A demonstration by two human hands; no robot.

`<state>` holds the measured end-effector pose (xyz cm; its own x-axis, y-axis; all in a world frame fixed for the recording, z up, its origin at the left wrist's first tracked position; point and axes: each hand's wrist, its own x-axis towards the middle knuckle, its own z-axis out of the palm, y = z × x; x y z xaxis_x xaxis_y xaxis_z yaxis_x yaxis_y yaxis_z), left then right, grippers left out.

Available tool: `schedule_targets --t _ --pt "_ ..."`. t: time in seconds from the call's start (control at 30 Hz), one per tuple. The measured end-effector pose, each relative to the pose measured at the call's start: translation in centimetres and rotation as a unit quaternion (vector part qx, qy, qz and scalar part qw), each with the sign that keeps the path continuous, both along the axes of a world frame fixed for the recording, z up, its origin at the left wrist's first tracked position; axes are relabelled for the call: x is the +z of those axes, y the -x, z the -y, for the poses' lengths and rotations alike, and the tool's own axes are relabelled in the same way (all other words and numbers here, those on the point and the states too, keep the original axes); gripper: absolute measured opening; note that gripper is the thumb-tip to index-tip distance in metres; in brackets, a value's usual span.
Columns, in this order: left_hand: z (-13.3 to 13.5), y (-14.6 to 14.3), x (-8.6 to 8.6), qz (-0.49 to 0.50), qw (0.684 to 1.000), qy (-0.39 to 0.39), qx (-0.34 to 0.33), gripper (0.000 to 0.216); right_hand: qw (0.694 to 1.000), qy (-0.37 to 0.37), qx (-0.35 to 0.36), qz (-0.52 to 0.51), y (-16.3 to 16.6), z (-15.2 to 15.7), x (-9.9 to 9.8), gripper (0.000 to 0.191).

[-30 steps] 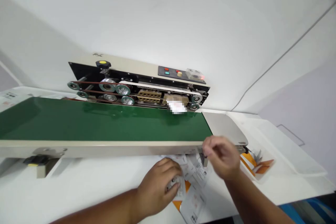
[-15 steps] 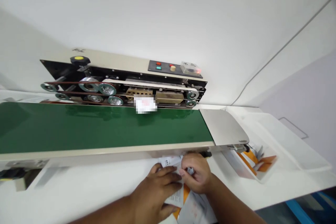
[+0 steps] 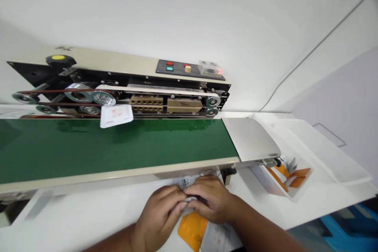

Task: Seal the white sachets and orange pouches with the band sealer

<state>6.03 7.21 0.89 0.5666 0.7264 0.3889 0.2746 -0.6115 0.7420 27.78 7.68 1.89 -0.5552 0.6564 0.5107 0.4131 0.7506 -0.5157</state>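
My left hand [image 3: 159, 218] and my right hand [image 3: 215, 199] meet just in front of the conveyor. Between their thumbs and fingers, both pinch the edge of a small pale packet [image 3: 191, 198], which is mostly hidden by the fingers. Beyond my knuckles a white printed packet [image 3: 185, 181] lies partly under the conveyor's front edge. Below my hands are an orange packet [image 3: 192, 229] and a white packet [image 3: 217, 240] with faint red print. At the band sealer [image 3: 144, 82], another white packet [image 3: 116, 115] hangs by its top edge over the green belt [image 3: 118, 149].
A metal end plate [image 3: 249, 138] closes the belt's right end. To its right, a white bin [image 3: 291, 197] holds orange and silvery packets, beside a larger translucent tray [image 3: 321, 153]. Blue plastic [image 3: 345, 228] stands below the table edge at lower right.
The packet at the sealer has travelled left along the belt. My left hand has drawn in from lying spread on the packets to pinching beside my right hand. The view has shifted slightly.
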Motion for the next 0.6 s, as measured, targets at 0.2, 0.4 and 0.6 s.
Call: schedule_targets --t 0.2,0.4,0.6 --pt "0.15 -0.39 -0.32 -0.011 0.999 0.026 0.020 0.015 0.991 -0.038 -0.060 -0.116 -0.66 0.18 -0.46 0.019" --pt "0.38 -0.23 -0.36 0.033 0.996 0.075 0.024 0.019 0.988 -0.010 -0.054 -0.145 -0.83 -0.06 0.21 0.036" --pt "0.42 -0.41 -0.38 0.069 0.991 0.111 0.043 0.015 0.991 0.009 -0.046 -0.127 -0.10 -0.07 -0.09 0.029"
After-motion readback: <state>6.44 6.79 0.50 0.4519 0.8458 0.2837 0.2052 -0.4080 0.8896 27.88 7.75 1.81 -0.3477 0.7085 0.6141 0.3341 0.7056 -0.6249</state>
